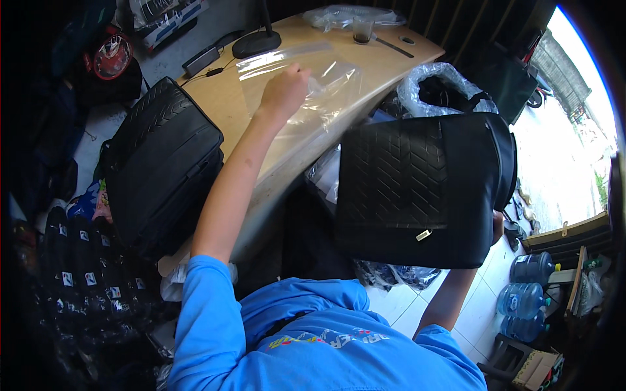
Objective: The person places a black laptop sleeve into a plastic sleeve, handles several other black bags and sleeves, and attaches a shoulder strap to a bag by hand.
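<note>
My left hand [287, 91] reaches over the table with its fingers closed on a clear plastic bag [332, 88], which lies loosely on the tabletop. On my right, a black bag [411, 176] with a pressed chevron pattern and a small metal zipper pull is held up off the floor. My right hand [498, 227] grips its right edge near the lower corner; most of those fingers are hidden behind the bag. A second black bag [163, 166] with a similar pattern stands left of my left arm, against the table's near edge.
The wooden table [215, 104] carries a lamp base [256, 45], a plastic cup [362, 30] and more clear plastic [352, 16] at its far end. Plastic-wrapped goods [437, 85] sit behind the held bag. Large water bottles [521, 300] lie at the right; wrapped black items [85, 280] fill the lower left.
</note>
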Tool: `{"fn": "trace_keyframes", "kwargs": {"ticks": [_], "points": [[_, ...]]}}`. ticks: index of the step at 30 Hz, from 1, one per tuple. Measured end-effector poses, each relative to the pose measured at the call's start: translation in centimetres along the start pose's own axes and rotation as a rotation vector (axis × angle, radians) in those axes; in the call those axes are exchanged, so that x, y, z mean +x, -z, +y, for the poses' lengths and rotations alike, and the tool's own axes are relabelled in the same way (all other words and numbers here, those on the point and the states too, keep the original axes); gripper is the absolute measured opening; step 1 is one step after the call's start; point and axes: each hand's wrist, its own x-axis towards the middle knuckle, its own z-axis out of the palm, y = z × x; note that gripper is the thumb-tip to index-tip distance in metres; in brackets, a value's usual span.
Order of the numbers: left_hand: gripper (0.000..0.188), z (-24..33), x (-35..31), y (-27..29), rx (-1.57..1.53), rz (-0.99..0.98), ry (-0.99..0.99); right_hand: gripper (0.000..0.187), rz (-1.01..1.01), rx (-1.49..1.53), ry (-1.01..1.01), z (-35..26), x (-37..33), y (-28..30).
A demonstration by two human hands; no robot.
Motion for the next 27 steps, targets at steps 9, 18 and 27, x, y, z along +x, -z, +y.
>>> {"fn": "trace_keyframes", "kwargs": {"ticks": [9, 18, 27], "points": [[0.022, 0.2, -0.4, 0.0, -0.187, 0.019, -0.203, 0.032, 0.315, -0.155, 0.017, 1.0, -1.5, -1.9], [0.018, -0.7, -1.3, -1.4, -0.578, -0.074, 0.114, 0.034, 0.253, -0.219, 0.216, 7.2, 1.7, 2.6], [0.015, -0.5, -1.5, -2.7, -0.430, 0.080, -0.075, 0.029, -0.137, 0.249, -0.084, 7.9, 4.9, 0.9]]}}
